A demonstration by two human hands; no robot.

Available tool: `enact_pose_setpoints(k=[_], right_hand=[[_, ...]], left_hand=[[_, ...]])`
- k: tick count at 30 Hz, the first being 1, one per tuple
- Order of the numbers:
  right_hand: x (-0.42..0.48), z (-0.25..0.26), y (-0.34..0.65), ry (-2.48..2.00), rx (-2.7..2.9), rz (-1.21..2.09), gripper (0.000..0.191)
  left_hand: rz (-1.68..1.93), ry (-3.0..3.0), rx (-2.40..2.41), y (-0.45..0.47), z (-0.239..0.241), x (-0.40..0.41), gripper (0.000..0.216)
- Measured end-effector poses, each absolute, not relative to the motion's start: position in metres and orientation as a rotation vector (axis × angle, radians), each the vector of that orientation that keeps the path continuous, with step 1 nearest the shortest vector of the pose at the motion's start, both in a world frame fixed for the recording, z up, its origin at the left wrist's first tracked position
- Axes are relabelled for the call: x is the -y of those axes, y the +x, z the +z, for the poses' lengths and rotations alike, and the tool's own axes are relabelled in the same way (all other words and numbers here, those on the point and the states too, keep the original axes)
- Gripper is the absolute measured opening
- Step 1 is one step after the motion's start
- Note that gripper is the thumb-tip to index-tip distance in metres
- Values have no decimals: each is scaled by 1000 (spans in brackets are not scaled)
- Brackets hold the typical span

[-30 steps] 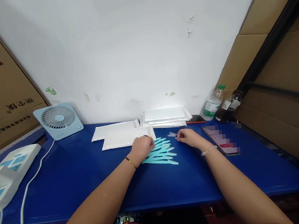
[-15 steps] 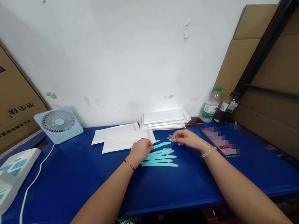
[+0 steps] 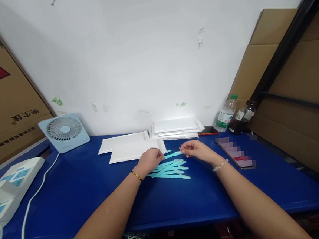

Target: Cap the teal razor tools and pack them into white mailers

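My left hand (image 3: 149, 160) is closed in a pinch around the handle of a turquoise eyebrow razor (image 3: 169, 156), whose head points right. At that head, the fingertips of my right hand (image 3: 195, 150) pinch what looks like a small clear blade cap (image 3: 178, 152); the fingers partly cover it. Just behind these fingertips, a few clear caps (image 3: 181, 146) lie on the table, mostly hidden. Several more turquoise eyebrow razors (image 3: 170, 176) lie overlapping in a loose pile below the held one, heads to the right, some handles behind my left hand.
White padded envelopes (image 3: 131, 152) lie beyond my left hand, with a stack (image 3: 175, 125) against the wall. A fan (image 3: 64, 129) and power strip (image 3: 17, 187) stand left on the blue table (image 3: 183, 203). Phones (image 3: 235, 153) (image 3: 208, 130) and two bottles (image 3: 226, 115) (image 3: 241, 118) are right.
My right hand has moved slightly left, from beside the clear caps to the head of the held razor. My left hand keeps its pinch on the handle.
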State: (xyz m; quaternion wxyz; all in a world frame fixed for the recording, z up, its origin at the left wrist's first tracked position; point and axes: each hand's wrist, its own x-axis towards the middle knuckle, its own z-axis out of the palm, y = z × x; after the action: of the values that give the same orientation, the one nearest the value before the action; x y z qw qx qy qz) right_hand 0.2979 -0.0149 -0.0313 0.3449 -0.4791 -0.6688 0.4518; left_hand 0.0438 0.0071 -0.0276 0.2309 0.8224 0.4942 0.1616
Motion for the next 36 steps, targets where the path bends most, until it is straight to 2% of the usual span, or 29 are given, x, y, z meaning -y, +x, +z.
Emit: enact_pose_setpoints(k=[4,10,20,23,28,36], right_hand=[[13,-33,299,-1292,1790,1153,31],[2,-40,316,-1562,1861,418,18],[-2,-48,297,-1664,2195,95,9],[1,-44,300,-1611,2132,245,8],[8,-34,308,-1446,1903,732,27],[10,-33,305,-1346,1903,869,33]], left_hand=[[382,2284,-1330,46,-27,-5,17],[445,2527,-1407,49,-27,-7,17],[337,2545,-1486,55,-27,-8,16],[318,2502,-1489,54,-27,-7,15],[431,2412,-1444,48,-27,-9,18],[495,2343,-1453,43,-28,-13,20]])
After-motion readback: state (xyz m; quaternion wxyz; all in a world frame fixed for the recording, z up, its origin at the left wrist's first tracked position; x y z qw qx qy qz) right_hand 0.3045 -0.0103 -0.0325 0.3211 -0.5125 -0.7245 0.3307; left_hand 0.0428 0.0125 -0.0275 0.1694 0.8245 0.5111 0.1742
